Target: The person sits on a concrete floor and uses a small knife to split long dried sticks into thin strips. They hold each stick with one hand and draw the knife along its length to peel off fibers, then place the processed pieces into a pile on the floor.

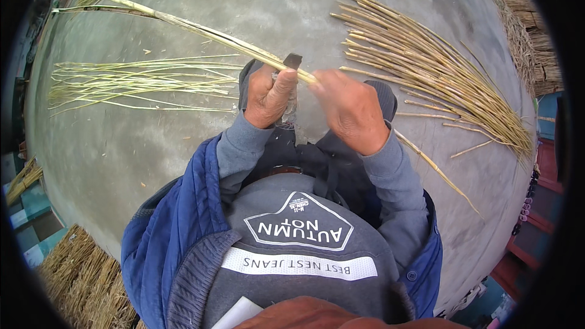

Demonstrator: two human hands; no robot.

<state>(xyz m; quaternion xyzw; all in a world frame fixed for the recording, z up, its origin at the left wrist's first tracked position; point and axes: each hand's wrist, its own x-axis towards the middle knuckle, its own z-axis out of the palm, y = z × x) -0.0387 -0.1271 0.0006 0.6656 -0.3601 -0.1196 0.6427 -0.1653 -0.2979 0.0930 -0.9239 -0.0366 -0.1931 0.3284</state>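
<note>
The pale stalk (244, 47) is held above the knees, its long axis slanting from near right to far left, the long free end pointing far left. The left hand (267, 96) pinches it beside a dark blade (293, 60); exact blade contact is unclear. The right hand (352, 108), motion-blurred, closes on its near end.

Left grip (266, 96) and right grip (352, 109) hold a pale stalk (224, 39)

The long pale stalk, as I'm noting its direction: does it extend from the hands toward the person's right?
No, the stalk runs from the right hand past the left hand toward the left.
</note>
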